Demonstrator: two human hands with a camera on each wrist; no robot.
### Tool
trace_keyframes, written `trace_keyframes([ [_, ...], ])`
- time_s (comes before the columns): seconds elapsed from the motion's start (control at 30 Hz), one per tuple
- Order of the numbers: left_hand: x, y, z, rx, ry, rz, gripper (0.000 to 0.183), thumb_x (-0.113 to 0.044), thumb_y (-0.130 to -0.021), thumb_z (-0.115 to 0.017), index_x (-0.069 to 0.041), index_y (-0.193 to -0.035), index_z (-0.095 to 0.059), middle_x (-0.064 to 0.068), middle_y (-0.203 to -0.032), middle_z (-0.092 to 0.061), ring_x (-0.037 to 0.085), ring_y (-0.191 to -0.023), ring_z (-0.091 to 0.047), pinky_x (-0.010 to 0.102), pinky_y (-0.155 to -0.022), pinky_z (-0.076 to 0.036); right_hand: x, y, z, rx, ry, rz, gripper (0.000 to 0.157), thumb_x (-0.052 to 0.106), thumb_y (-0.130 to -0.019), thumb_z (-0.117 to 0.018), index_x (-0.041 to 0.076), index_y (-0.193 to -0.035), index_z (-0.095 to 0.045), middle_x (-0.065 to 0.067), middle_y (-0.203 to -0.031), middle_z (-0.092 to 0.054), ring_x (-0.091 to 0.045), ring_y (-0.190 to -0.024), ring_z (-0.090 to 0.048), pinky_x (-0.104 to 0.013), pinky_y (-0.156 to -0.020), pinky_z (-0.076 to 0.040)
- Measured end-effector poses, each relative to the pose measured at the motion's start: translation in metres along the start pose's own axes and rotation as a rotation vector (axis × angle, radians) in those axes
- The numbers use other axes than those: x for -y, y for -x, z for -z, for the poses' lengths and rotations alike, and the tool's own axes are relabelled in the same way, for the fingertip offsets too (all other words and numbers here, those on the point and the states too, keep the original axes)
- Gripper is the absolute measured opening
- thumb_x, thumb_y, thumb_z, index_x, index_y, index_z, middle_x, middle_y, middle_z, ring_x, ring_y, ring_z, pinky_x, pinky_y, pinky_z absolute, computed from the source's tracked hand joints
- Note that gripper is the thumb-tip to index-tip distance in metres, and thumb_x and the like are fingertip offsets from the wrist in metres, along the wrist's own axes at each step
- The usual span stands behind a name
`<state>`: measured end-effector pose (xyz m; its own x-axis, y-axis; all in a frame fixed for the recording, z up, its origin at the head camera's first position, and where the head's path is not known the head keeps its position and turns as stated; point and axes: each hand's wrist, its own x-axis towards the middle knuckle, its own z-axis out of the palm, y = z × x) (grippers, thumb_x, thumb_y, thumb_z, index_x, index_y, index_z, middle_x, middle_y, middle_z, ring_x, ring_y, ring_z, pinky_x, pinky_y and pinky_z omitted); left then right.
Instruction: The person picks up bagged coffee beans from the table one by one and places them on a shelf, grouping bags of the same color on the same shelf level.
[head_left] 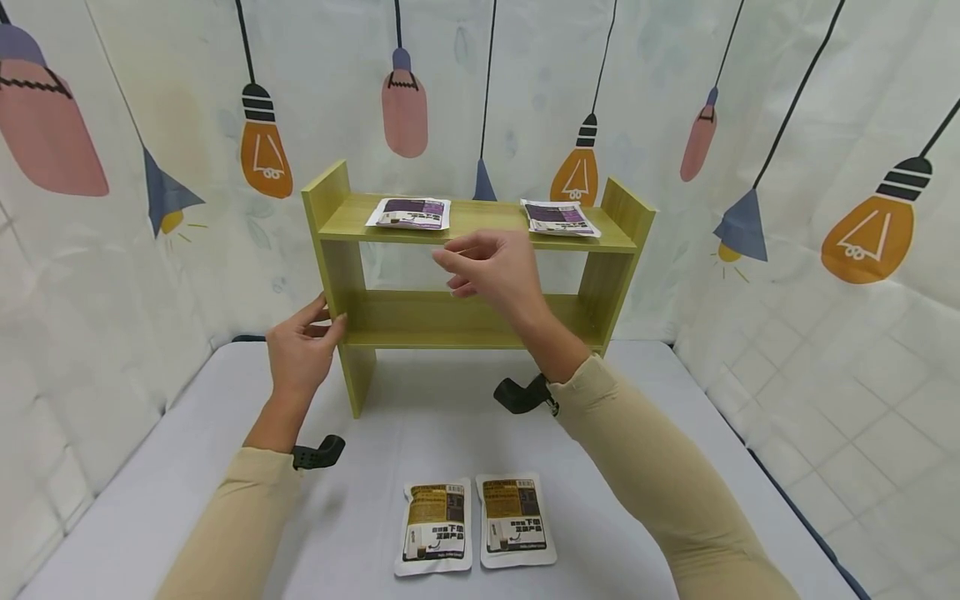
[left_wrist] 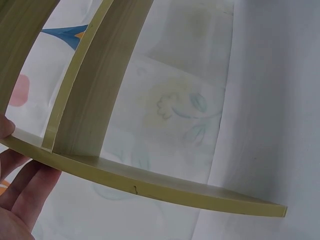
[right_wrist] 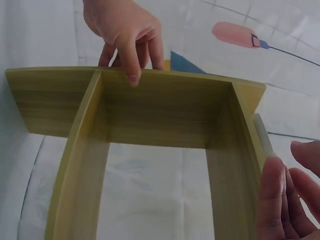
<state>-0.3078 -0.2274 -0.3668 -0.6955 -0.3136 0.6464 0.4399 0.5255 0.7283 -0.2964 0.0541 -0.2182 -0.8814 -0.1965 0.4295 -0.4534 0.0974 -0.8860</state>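
A wooden two-tier shelf [head_left: 480,320] stands on the table. My left hand [head_left: 300,346] grips its left side panel [left_wrist: 150,184], the thumb on the front face and the fingers on the outer side. In front of the top board hovers my right hand [head_left: 497,268], fingers loosely bent, with nothing seen between them. On the top board lie two flat purple-and-white packets, one at the left [head_left: 410,214] and one at the right [head_left: 559,218]. The right wrist view catches a pale packet edge [right_wrist: 263,135] beside the right fingers [right_wrist: 272,192].
Two brown-and-white pouches, a left one [head_left: 435,529] and a right one [head_left: 516,521], lie side by side on the white tabletop [head_left: 360,517] nearer to me. A lamp-printed cloth [head_left: 480,100] hangs behind and at both sides of the table.
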Motion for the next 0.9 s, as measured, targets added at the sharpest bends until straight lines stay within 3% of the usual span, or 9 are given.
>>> trace_keyframes([
  [0.1,0.0,0.0,0.0,0.003,-0.002,0.001,0.046,-0.016,-0.094,-0.073,-0.018,-0.139,-0.065,0.019,-0.115,-0.076,-0.021,-0.072,-0.058,0.002,-0.067,-0.049,-0.006,0.008,0.003,0.013,-0.002,0.0,0.023,0.021,-0.084,-0.086,0.005,-0.1,-0.08,-0.013,-0.089,-0.078,-0.03,-0.07,-0.075,-0.037,-0.069,-0.064],
  [0.43,0.001,0.0,-0.001,0.002,-0.011,-0.002,0.046,-0.015,-0.094,-0.073,-0.016,-0.139,-0.064,0.02,-0.115,-0.076,-0.021,-0.07,-0.057,0.001,-0.067,-0.048,-0.032,0.034,0.012,0.051,-0.029,0.003,0.026,0.016,-0.085,-0.084,0.002,-0.106,-0.079,-0.012,-0.09,-0.078,-0.029,-0.074,-0.073,-0.037,-0.071,-0.064],
  [0.9,0.002,0.0,0.0,0.006,-0.021,-0.001,0.046,-0.017,-0.094,-0.073,-0.018,-0.14,-0.064,0.018,-0.116,-0.076,-0.021,-0.071,-0.057,0.001,-0.067,-0.048,-0.062,0.068,0.025,0.06,0.049,-0.04,0.026,0.023,-0.085,-0.085,0.015,-0.109,-0.079,-0.005,-0.102,-0.079,-0.022,-0.091,-0.075,-0.033,-0.08,-0.062],
])
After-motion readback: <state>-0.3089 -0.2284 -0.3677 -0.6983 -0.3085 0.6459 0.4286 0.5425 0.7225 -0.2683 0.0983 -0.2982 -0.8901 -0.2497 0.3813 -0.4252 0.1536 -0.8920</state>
